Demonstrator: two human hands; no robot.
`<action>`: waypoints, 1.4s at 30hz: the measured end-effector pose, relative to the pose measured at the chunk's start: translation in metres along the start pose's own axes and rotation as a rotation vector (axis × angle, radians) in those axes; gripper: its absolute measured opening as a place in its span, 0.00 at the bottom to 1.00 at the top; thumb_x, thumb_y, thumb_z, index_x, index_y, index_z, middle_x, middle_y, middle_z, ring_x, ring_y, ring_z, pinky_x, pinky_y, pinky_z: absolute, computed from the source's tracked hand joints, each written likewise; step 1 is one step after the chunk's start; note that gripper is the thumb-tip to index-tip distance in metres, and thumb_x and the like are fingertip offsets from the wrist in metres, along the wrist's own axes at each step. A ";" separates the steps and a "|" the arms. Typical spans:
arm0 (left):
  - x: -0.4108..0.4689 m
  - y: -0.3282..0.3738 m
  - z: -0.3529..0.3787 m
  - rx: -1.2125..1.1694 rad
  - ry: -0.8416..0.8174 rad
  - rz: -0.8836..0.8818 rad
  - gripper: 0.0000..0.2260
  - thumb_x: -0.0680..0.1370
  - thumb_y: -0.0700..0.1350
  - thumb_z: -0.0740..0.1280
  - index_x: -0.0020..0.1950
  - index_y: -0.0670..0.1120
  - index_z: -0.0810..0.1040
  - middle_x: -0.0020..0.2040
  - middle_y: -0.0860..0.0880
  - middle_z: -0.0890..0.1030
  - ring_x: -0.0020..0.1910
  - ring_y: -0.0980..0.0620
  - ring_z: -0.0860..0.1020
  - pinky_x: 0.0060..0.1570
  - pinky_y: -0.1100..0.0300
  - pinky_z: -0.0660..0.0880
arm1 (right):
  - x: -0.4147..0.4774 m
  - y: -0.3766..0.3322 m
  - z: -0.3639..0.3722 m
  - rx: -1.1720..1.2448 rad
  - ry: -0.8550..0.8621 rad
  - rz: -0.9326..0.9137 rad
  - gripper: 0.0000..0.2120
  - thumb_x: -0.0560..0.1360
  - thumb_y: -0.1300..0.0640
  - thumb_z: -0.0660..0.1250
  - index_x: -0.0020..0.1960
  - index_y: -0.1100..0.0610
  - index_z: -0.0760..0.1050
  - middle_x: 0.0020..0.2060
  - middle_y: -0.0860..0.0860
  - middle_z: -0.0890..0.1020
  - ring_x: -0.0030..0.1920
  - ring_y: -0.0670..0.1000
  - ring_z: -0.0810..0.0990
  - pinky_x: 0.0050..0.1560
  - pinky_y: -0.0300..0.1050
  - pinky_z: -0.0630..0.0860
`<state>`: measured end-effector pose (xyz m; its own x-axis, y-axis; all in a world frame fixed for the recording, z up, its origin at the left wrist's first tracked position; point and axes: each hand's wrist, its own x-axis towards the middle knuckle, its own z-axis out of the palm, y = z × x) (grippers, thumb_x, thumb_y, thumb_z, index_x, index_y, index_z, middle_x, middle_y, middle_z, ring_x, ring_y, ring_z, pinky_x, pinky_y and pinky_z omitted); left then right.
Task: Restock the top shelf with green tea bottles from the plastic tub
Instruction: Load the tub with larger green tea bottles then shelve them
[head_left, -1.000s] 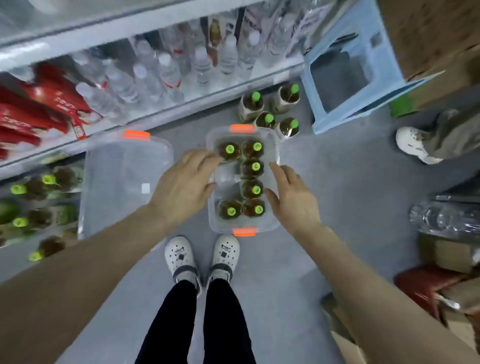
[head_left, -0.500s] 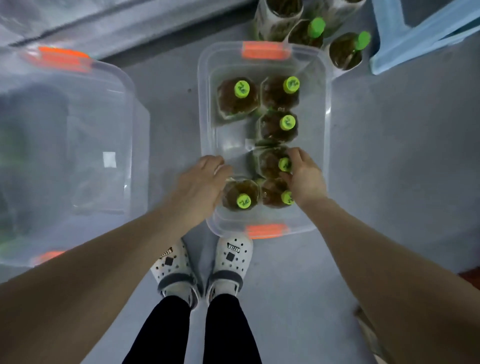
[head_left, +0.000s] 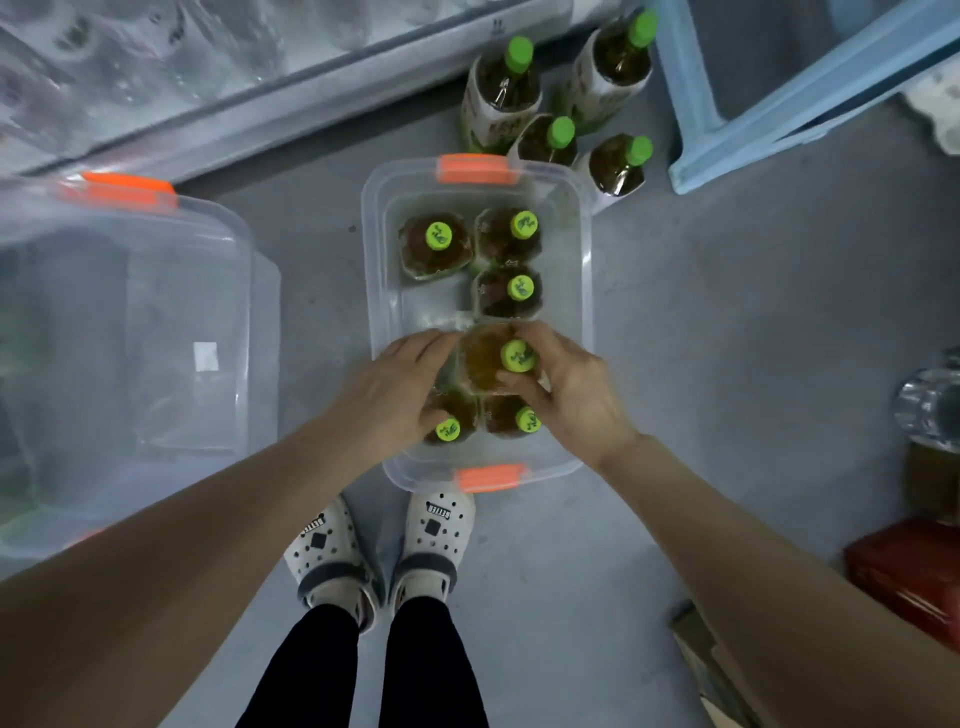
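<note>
Since half a second back, your right hand (head_left: 566, 395) has closed round the top of one green tea bottle (head_left: 483, 358) and raised it above its neighbours in the plastic tub (head_left: 374, 291), centre frame. Your left hand (head_left: 395, 395) lies straight-fingered against the bottle's side. Five other bottles (head_left: 521, 287) stand in the tub, so I judge the restock far from finished; the top shelf is out of view.

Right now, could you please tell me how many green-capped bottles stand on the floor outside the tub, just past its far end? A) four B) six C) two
A: four bottles stand on the floor just past the far rim of the tub, beside the blue stool.
</note>
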<state>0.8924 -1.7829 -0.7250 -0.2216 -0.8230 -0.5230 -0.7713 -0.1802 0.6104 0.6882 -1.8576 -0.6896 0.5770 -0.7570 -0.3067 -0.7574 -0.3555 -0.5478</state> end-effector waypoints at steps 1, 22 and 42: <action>0.001 0.007 -0.006 -0.088 0.013 -0.011 0.44 0.71 0.49 0.76 0.80 0.48 0.53 0.77 0.47 0.62 0.74 0.47 0.63 0.71 0.55 0.62 | -0.001 -0.010 -0.009 0.093 0.031 0.051 0.18 0.77 0.53 0.70 0.63 0.60 0.74 0.48 0.54 0.83 0.46 0.56 0.82 0.45 0.52 0.79; 0.006 -0.079 -0.004 -0.539 0.177 -0.540 0.41 0.52 0.74 0.69 0.60 0.56 0.67 0.52 0.55 0.79 0.50 0.51 0.78 0.46 0.56 0.75 | 0.087 0.095 0.111 -0.081 -0.067 0.490 0.48 0.70 0.65 0.75 0.80 0.53 0.49 0.77 0.54 0.60 0.71 0.60 0.66 0.72 0.53 0.66; -0.101 0.019 -0.090 -0.648 0.280 -0.522 0.44 0.54 0.70 0.75 0.65 0.56 0.67 0.55 0.57 0.78 0.56 0.52 0.78 0.57 0.54 0.75 | -0.014 -0.043 -0.019 0.429 0.255 0.759 0.31 0.63 0.49 0.78 0.61 0.55 0.69 0.56 0.53 0.78 0.55 0.55 0.78 0.56 0.50 0.76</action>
<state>0.9541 -1.7521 -0.6072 0.2853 -0.6370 -0.7161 -0.2238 -0.7708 0.5965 0.7068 -1.8420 -0.6474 -0.1546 -0.8207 -0.5501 -0.6979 0.4848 -0.5272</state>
